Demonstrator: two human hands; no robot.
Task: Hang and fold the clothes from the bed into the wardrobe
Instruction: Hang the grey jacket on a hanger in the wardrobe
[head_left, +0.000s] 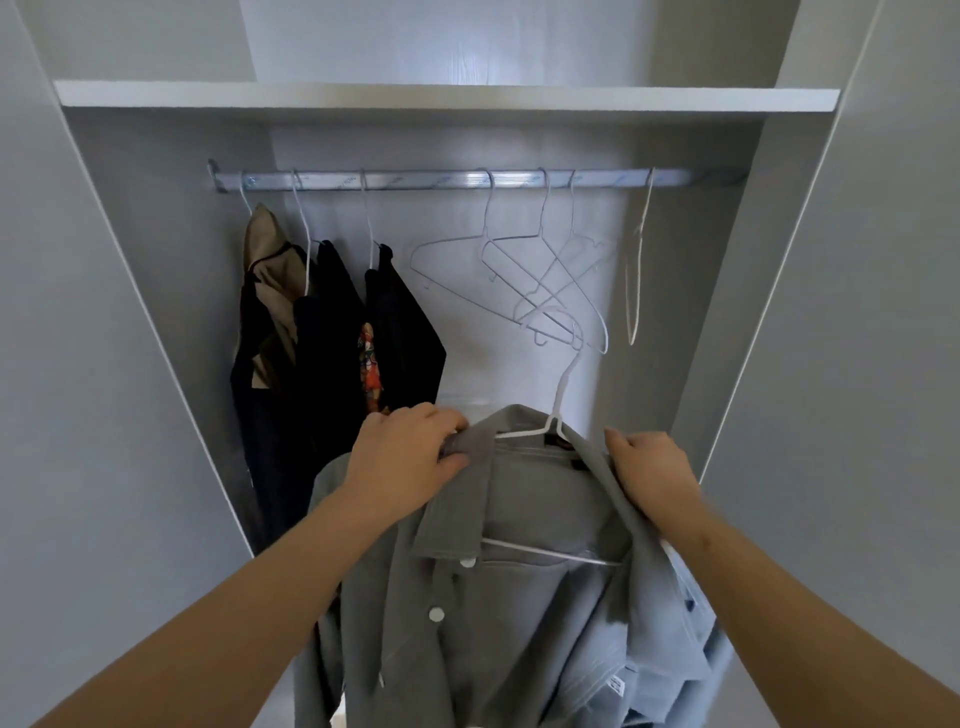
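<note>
A grey button-up shirt (524, 597) hangs on a white wire hanger (558, 410) in front of the open wardrobe, below the metal rail (441, 179). My left hand (410, 457) grips the shirt's collar at its left side. My right hand (654, 473) holds the right shoulder of the shirt where the hanger arm runs under the cloth. The hanger's hook points up, well under the rail. The shirt front is open, with white buttons showing.
Three dark garments (322, 338) hang at the rail's left end. Several empty white wire hangers (545, 280) hang on the rail's middle and right. A white shelf (447, 97) runs above the rail. Grey wardrobe side panels (156, 312) close in on both sides.
</note>
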